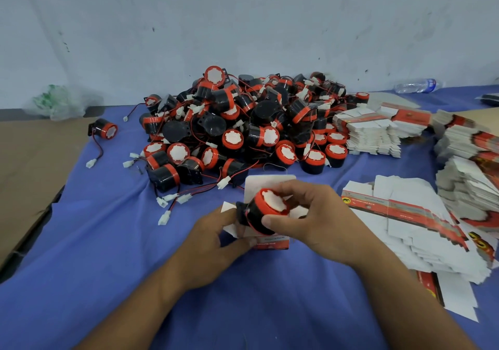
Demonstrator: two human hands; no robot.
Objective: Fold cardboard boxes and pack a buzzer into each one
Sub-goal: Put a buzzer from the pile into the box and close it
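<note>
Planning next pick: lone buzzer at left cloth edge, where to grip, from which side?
Likely take the lone buzzer across its black body, from above: it lies on its side, clear of the pile, flanks exposed. Its wire trails toward the camera; avoid that side.

I work in a small packing workshop, at a bench for hand assembly. In front of me lies a heap of buzzers (243,123), dozens of the same black-and-red part with loose wires and white plugs, dumped straight on a blue cloth (108,228) spread over the work surface. To my right stand stacks of flat printed boxes (370,131), in bulk. Behind is a bare, scuffed wall (243,26); brown cardboard (32,155), a water bottle (417,85) and a crumpled plastic bag (59,101) lie at the edges
</note>
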